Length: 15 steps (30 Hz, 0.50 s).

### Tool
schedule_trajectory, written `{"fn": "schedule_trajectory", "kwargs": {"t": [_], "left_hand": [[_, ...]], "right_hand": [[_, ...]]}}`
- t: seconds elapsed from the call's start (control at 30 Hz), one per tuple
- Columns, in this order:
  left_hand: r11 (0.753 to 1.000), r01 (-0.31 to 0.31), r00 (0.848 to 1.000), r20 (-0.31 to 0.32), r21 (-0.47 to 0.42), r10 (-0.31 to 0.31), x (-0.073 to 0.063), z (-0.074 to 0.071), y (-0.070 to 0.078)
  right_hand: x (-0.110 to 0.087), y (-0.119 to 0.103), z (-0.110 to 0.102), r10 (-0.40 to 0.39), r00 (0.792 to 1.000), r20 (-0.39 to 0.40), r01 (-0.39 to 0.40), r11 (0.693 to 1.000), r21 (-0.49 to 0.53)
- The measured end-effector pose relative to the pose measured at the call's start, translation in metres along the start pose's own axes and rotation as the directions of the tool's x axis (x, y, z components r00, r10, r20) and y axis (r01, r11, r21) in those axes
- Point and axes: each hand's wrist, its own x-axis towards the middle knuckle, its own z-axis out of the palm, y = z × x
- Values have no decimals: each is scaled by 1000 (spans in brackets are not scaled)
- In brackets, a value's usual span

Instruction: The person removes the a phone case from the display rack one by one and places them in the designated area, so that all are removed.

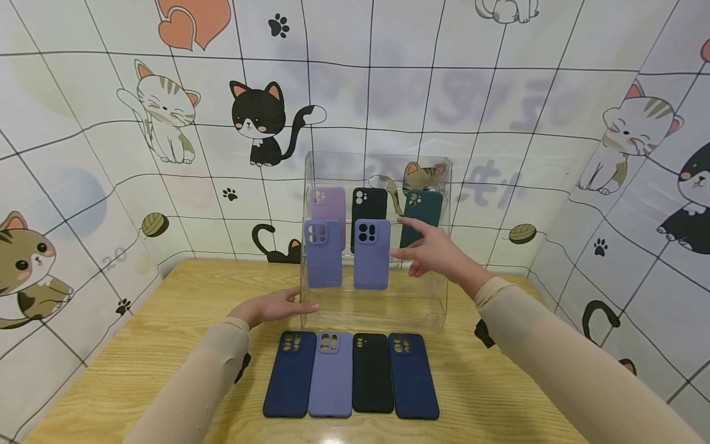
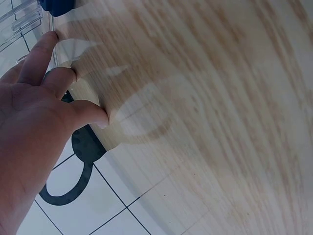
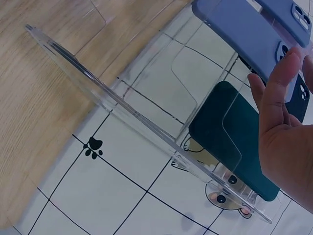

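Your right hand beside a lavender phone case on a clear display stand

Your right hand is unclenched, its index finger extended leftward and its thumb tip at the right edge of the lavender phone case; the views do not settle whether they touch. That case stands upright just left of your thumb, on the front tier. Farther left of the same hand, on that tier, is another lavender case, also upright. Behind your right hand, partly covered by it, a dark teal case stands on the back tier. Left of the teal one are a black case and a pink-lilac case, partly overlapped by the 2 lavender ones.

Your left hand is unclenched too, fingers loosely spread at the stand's lower left side, low over the wooden table. In front and to the right of it, 4 cases lie in a row: navy, lavender, black, navy. Beyond your hands, a wall covering shows cartoon cats.
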Motion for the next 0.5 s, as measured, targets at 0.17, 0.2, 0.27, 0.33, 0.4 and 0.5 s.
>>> {"fn": "schedule_trajectory", "kwargs": {"t": [0.17,0.2,0.27,0.33,0.4,0.5], "left_hand": [[1000,-5,1000,7,3,5,0,0,1],[1000,-6,1000,8,2,6,0,0,1],[1000,-5,1000,9,-3,5,-1,0,1],[1000,-4,1000,9,-9,4,-1,0,2],[1000,-4,1000,7,-13,4,-1,0,2],[1000,-1,1000,7,-16,2,-1,-1,1]], "right_hand": [[9,7,5,13,999,29,-14,1000,25],[10,8,7,14,999,34,-15,999,29],[12,9,9,16,999,40,-18,999,39],[14,11,12,18,999,43,-20,999,47],[15,12,15,20,999,47,-22,999,45],[16,12,19,22,999,42,-24,999,41]]}}
